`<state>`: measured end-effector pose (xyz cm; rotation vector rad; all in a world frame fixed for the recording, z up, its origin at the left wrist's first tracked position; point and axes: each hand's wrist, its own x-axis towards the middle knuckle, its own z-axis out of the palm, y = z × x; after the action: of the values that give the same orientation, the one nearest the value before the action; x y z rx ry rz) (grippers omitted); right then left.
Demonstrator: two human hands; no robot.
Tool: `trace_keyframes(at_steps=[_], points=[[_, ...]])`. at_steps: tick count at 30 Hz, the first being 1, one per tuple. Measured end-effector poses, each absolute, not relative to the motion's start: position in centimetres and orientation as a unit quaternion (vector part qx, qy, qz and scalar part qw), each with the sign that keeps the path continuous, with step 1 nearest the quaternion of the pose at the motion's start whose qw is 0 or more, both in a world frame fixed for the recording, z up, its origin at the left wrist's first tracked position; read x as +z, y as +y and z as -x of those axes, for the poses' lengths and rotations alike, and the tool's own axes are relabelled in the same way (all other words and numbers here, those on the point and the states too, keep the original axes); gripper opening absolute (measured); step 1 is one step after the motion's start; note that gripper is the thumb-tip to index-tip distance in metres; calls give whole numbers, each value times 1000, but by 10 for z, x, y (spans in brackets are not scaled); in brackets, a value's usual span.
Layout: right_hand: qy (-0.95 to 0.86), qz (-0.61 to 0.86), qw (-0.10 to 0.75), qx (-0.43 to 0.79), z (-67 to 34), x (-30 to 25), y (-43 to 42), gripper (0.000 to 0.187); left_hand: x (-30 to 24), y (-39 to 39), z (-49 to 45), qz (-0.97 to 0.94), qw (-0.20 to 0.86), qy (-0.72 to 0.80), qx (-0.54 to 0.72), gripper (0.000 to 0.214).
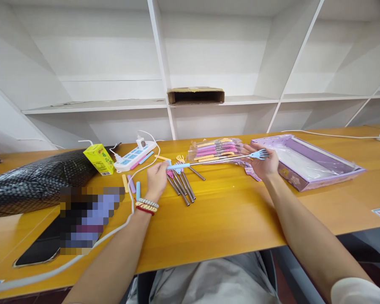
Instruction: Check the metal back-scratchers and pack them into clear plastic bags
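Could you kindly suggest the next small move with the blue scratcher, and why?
Perhaps press the blue handle along its metal rod: the left hand grips the handle, the right hand supports the blue head, and loose scratchers nearby show bare metal ends.

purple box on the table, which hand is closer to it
Right. The right hand is just beside the left end of the purple box; the left hand is well to its left, at the blue handle.
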<state>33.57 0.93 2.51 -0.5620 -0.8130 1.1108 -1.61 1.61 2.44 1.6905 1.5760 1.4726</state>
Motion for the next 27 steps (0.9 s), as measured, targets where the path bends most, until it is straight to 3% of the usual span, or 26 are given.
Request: trace_keyframes(at_steps=[7, 18, 27], points=[[-445, 295, 632, 561, -274, 17, -2, 32, 26, -17, -21, -777, 279, 451, 339, 45], [-444, 357, 599, 562, -258, 12, -9, 31, 28, -27, -28, -818, 188, 450, 305, 40], [-419, 381, 595, 570, -256, 13, -10, 28, 21, -31, -29, -857, 38, 433, 278, 36]])
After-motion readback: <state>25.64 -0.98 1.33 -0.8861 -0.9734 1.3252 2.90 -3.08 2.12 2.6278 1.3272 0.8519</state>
